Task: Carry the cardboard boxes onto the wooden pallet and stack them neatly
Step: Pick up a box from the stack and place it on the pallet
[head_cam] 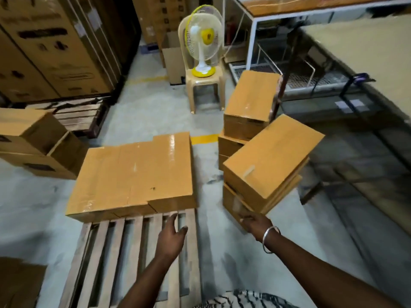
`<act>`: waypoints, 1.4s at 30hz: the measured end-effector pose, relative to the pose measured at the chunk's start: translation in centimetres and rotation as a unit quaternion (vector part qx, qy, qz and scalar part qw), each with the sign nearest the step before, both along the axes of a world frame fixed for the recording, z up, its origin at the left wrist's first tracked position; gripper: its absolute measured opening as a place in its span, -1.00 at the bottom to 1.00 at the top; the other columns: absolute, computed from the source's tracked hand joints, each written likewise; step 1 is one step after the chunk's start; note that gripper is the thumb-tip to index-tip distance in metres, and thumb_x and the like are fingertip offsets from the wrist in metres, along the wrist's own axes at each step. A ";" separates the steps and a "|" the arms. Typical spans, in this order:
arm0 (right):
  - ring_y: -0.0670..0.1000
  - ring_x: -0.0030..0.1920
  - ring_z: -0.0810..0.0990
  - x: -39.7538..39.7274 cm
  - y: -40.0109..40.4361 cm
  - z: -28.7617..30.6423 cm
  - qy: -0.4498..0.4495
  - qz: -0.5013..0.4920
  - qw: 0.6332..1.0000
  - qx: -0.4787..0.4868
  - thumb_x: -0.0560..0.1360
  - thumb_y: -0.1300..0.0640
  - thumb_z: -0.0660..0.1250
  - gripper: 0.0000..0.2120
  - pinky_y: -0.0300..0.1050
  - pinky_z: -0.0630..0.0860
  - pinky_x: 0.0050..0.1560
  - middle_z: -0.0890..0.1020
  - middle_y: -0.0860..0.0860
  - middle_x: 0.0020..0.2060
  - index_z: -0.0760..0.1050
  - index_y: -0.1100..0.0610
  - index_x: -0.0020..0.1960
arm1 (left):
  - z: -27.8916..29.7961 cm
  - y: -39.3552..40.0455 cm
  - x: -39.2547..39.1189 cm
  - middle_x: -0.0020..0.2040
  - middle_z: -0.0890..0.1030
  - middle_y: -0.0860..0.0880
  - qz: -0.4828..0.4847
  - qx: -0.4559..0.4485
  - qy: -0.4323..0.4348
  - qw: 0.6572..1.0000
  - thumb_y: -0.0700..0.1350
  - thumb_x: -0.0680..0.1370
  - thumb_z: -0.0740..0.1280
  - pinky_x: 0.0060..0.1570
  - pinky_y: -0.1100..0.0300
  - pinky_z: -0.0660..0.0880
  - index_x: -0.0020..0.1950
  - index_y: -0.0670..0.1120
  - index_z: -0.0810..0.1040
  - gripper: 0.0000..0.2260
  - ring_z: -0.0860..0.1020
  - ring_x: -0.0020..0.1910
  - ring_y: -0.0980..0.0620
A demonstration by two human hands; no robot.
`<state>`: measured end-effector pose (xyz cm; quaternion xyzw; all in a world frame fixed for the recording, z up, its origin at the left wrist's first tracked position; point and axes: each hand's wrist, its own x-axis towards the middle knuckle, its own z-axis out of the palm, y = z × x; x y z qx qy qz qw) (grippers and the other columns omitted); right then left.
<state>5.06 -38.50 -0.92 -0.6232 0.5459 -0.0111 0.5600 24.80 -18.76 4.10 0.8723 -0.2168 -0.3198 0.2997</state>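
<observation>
A warehouse floor seen from head height, looking down; at far left stand tall printed cartons (44,47), and along the right runs a metal-framed table (333,41). In the middle lies the wooden pallet (124,252), its slats bare at the near end; its far end carries a flat layer of cardboard boxes on the pallet (133,174), set edge to edge and taped across the top. Just right of the pallet, on the floor, stands a loose stack of boxes (249,105); nearer the viewer, a tilted box (266,156) is tipped up off the box beneath it, its far corner raised. Behind, a yellow and white fan (203,41) sits on a plastic chair (205,83).

The right hand (255,221), a metal bangle at the wrist, is at the near lower edge of the tilted stack; blur hides whether its fingers actually grip the cardboard, so that cannot be told. The left hand (172,234) hovers over the bare slats, fingers spread and holding nothing.

This looks like the pick-up step; the next move likely calls for the left hand to cross and support the box's other side before carrying it to the open slats.
</observation>
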 end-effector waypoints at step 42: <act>0.16 0.13 0.57 2.9 -24.7 -8.6 0.107 -0.339 0.920 0.164 0.48 0.06 0.43 -0.54 -0.04 0.48 0.19 0.55 0.15 0.08 0.43 0.24 0.29 | -12.0 -43.6 11.4 0.33 0.50 -0.21 -0.252 0.108 0.056 0.960 -0.11 0.60 0.31 0.03 0.02 0.42 0.46 -0.16 0.34 -0.56 0.50 0.18 -0.19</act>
